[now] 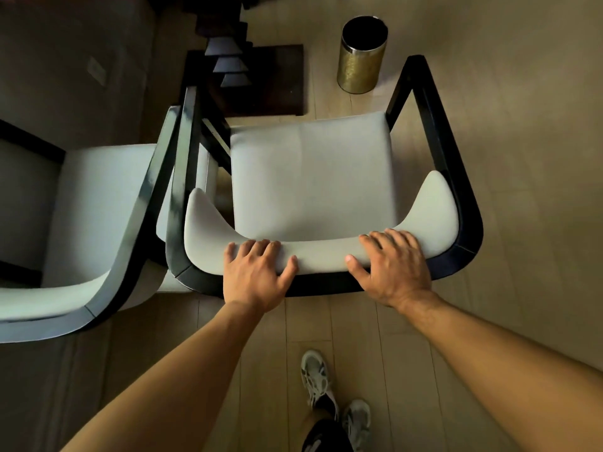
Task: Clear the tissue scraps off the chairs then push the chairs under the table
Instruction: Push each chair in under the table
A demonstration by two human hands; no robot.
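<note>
Chair [313,171] stands directly in front of the person, its pale seat bare of visible tissue scraps; a second chair [88,223] sits just beside it on the left. Left hand [257,275] and right hand [396,269] both rest on the padded backrest, fingers curled over its top edge, thumbs behind. Judged step: pushing it under the table. An even push from both hands should keep it straight and off its neighbour. Waste bin [362,55] stands beyond on the floor; its contents cannot be told, the interior being dark.
</note>
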